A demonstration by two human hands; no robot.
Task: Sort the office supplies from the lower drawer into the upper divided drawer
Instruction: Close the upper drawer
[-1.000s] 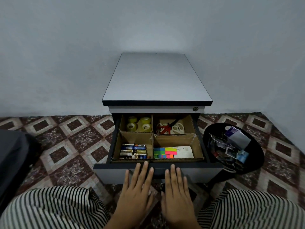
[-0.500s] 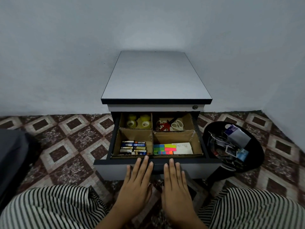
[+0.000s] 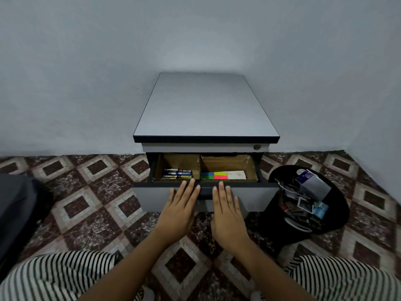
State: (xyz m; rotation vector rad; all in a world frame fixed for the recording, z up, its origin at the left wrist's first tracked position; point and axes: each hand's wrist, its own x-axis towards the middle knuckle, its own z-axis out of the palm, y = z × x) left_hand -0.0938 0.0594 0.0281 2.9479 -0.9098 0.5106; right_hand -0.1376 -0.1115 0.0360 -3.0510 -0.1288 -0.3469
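The upper divided drawer point(image 3: 249, 193) of a small grey cabinet point(image 3: 206, 107) stands about half open. Its front left cardboard compartment holds batteries point(image 3: 178, 173); the front right one holds coloured sticky notes point(image 3: 214, 175) and a white note pad point(image 3: 237, 175). The back compartments are hidden under the cabinet top. My left hand point(image 3: 181, 208) and my right hand point(image 3: 227, 211) press flat, with straight fingers, against the drawer's front panel. The lower drawer is not visible.
A black round bin point(image 3: 334, 216) with packaging and papers stands on the floor right of the cabinet. A dark object point(image 3: 15, 216) lies at the left edge. My striped trouser legs point(image 3: 58, 276) fill the bottom corners over a patterned tile floor.
The upper drawer has slid inward under both hands; the tape rolls and scissors in the back compartments have gone out of sight. My arms have stretched forward.
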